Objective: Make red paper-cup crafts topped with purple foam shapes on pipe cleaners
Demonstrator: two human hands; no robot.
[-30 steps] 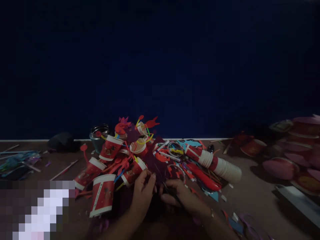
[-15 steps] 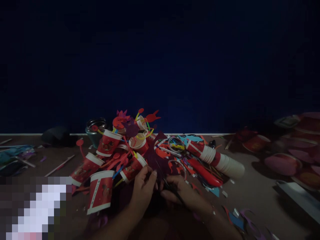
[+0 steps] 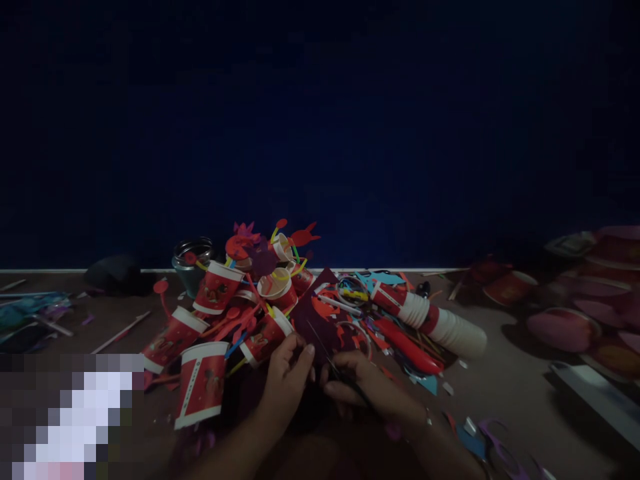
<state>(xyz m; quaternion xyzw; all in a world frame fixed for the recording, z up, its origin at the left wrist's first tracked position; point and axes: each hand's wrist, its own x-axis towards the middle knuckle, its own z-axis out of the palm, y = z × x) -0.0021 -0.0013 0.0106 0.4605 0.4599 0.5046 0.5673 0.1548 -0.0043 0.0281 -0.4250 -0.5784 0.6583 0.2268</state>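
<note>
Near the front of the table, my left hand is closed in a pinch on a sheet of dark purple paper. My right hand is wrapped round a pair of scissors, whose thin blades point up and left over the paper. The lower part of the paper is too dark to make out. Just left of my left hand stands a red and white paper cup. Behind it another cup lies tilted with a yellow straw at its rim.
More cups with straws and cut paper shapes are heaped at the centre left, beside a glass jar. A stack of cups lies on its side at right, along a red case. Scraps are strewn about.
The scissor blades look a little more parted than before and show lighter over the paper. Both hands stay nearly in place; the view has shifted slightly.
</note>
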